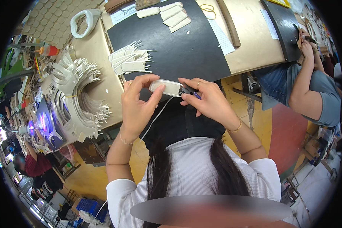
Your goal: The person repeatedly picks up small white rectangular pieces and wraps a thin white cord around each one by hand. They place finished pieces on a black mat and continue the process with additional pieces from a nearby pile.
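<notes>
A workshop or small factory floor for hand assembly. The long counter (250, 49) carries a black mat (178, 49) with batches of identical pale cut pieces (131, 62), and more of the same shaped parts stand fanned in big curved stacks (78, 100) to the left. A sheet of round cardboard discs (51, 19) and rubber bands (208, 9) lie about. Another person (311, 87) sits working at the same counter on the right, and others work at lit stations (38, 125) down the left aisle
</notes>
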Available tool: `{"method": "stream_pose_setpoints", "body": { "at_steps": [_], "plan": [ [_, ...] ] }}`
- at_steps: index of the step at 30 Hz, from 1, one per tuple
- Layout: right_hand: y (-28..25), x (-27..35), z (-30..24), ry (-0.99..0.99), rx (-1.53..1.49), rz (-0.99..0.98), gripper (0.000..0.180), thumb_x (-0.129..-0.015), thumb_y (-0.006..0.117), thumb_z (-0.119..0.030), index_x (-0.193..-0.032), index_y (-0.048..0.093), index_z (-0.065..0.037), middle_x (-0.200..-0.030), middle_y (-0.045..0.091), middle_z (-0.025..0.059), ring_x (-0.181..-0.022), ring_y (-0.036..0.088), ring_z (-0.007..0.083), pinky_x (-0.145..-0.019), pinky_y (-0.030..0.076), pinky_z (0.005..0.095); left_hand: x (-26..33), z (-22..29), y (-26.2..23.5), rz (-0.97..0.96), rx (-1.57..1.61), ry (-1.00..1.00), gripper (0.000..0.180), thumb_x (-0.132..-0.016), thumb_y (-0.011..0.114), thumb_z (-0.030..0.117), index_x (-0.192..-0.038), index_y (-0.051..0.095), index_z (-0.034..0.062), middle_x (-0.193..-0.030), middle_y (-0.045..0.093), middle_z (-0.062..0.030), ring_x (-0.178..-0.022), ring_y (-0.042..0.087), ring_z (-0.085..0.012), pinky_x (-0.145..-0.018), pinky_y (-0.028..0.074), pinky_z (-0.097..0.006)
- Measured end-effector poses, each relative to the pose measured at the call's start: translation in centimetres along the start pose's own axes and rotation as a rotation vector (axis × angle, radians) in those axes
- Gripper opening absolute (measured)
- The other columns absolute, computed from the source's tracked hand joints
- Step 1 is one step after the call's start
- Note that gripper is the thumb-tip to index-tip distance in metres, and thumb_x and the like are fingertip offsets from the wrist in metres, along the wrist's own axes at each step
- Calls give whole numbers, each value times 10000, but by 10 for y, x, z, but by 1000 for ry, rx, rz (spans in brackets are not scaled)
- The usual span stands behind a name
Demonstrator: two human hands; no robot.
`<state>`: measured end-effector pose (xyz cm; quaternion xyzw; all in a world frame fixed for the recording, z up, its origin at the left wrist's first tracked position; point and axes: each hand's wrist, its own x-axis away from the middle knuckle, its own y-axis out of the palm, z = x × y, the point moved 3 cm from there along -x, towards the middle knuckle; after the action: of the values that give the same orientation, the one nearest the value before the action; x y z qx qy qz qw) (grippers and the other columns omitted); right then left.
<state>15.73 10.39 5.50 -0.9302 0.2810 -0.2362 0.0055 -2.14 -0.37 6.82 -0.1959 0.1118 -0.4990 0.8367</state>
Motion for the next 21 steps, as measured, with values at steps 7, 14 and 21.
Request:
{"method": "stream_pose_setpoints", "body": {
  "at_steps": [7,14,21],
  "plan": [
    [5,-10,6,60,-203,-28,428,-993,652,-105,-1378,594,71,-1087,748,157,-823,776,151,-477,536,213,5,-6,-2,51,3,3,241,-864,803,86,-1084,714,46,-921,713,-60,-891,600,-184,-824,459,-326],
    [-9,-16,18,89,-229,99,434,-986,658,-48,-1397,574,62,-1035,714,115,-823,768,151,-470,518,182,-21,-30,-26,222,-81,14,300,-895,794,100,-1155,670,15,-993,678,-55,-936,598,-137,-852,467,-268],
    [-46,-23,19,46,-216,317,490,-984,673,-89,-1431,538,57,-978,688,81,-785,744,125,-457,496,174,-23,43,-53,379,466,425,492,-1021,584,493,-1285,614,79,-1197,636,-89,-1028,540,-215,-944,404,-356]
  ]
}}
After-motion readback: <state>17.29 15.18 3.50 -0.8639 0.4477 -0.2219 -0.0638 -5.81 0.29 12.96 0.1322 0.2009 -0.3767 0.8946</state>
